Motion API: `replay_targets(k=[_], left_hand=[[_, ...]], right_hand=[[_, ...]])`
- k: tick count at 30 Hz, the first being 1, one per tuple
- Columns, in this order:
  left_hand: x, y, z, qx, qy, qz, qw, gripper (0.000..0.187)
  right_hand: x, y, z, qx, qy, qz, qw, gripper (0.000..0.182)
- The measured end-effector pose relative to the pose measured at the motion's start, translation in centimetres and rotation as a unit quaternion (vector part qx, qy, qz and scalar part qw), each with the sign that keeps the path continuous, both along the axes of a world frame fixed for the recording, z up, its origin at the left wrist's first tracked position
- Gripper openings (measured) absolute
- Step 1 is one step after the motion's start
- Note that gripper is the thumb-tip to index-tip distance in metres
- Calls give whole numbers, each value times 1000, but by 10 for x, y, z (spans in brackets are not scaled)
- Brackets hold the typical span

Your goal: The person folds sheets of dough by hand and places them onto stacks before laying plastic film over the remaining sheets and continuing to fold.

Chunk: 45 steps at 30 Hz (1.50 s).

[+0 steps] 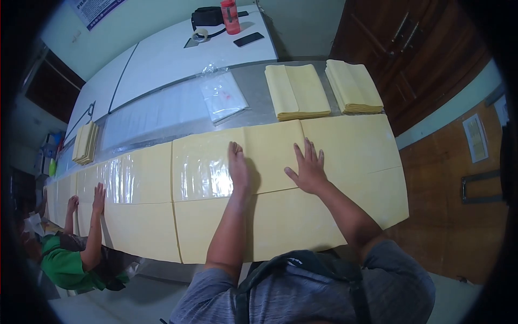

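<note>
Pale yellow sheets (216,232) with fold lines lie spread along the front of the table. Over part of them is shiny clear plastic film (202,175), its right end beside my left hand (238,170). That hand stands on its edge on the sheet, with the fingers stretched out and close together. To the right, my right hand (310,170) lies flat on the yellow surface, fingers spread, near a crease. Neither hand has anything in its grasp.
Folded yellow stacks (299,92) sit at the back, near a clear-wrapped white packet (222,97). Behind are a red bottle (230,19), a phone (249,39) and a tape roll (200,35). At left, a co-worker in green (70,264) has both hands at the sheets.
</note>
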<state>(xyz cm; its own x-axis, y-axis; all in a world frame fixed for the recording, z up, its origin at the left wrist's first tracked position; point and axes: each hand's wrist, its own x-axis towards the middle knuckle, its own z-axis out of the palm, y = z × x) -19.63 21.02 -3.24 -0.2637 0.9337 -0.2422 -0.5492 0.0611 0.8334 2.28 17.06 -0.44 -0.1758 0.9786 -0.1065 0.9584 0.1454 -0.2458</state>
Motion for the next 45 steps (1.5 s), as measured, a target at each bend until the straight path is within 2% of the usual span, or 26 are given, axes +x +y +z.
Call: replay_targets(k=[1,2,3,4,5,6,7,8,12,14,15,17,20,22,23,25,28,29,31,36,38,39,40,41,43,45], left_hand=[[0,-11,-6,41,274,-80,958,65],[0,-18,-13,78,524,-152,834,69],[6,-29,5,73,601,-192,772,76],[11,-29,6,72,602,-190,772,76],[14,-29,6,58,664,-190,721,81],[17,-30,5,43,722,-189,665,87],[19,-28,4,44,714,-187,673,95],[20,-27,4,41,714,-186,674,95],[25,-26,6,41,720,-181,669,96],[22,-23,4,34,696,-193,691,96],[17,-22,12,32,696,-191,691,96],[9,-10,43,-34,632,-251,732,96],[-2,16,65,-138,562,-231,782,85],[-40,56,13,35,230,-307,923,69],[-57,42,58,-37,45,-319,946,53],[-72,34,46,-39,61,-305,950,52],[-124,17,26,-43,102,-267,957,51],[-127,16,19,-43,117,-254,959,50],[-140,19,6,-48,144,-229,962,49],[-191,45,-14,-62,212,-163,962,47],[-240,71,-35,-18,401,20,916,34],[-250,79,-27,-19,402,18,915,34],[-257,86,-11,77,606,-7,791,33],[-260,90,3,168,770,-33,615,32],[-261,94,20,139,792,-125,581,32],[-264,103,25,105,815,-235,518,31]], right_hand=[[-2,-1,0,1,23,-4,1000,83],[-3,0,0,3,45,-7,999,85],[-5,1,-3,4,46,-5,999,85],[-5,4,-9,54,177,-38,982,85],[-6,7,-15,103,304,-70,944,87],[-6,13,-18,102,305,-68,944,87],[-4,24,-18,64,496,-178,847,85],[-2,34,-19,21,657,-278,701,84],[22,56,-18,-94,583,-360,722,59],[18,56,1,-187,385,-296,854,36],[8,54,14,-188,385,-294,854,36],[-27,53,48,18,146,-196,970,28],[-90,58,98,91,215,-120,965,28],[-141,59,124,50,341,-86,935,34],[-165,57,121,85,401,-80,909,42],[-197,48,131,87,318,-71,941,57],[-201,39,89,-44,239,14,970,72],[-201,32,66,-44,240,14,970,72],[-198,18,31,52,41,119,991,85],[-182,14,12,2,22,188,982,89],[-180,10,15,-1,-7,198,980,89],[-179,6,19,1,-25,212,977,90],[-179,5,19,5,-43,226,973,91],[-179,2,17,4,-40,225,974,91],[-176,-1,11,23,-53,331,942,88],[-173,1,2,37,-50,331,942,86]])
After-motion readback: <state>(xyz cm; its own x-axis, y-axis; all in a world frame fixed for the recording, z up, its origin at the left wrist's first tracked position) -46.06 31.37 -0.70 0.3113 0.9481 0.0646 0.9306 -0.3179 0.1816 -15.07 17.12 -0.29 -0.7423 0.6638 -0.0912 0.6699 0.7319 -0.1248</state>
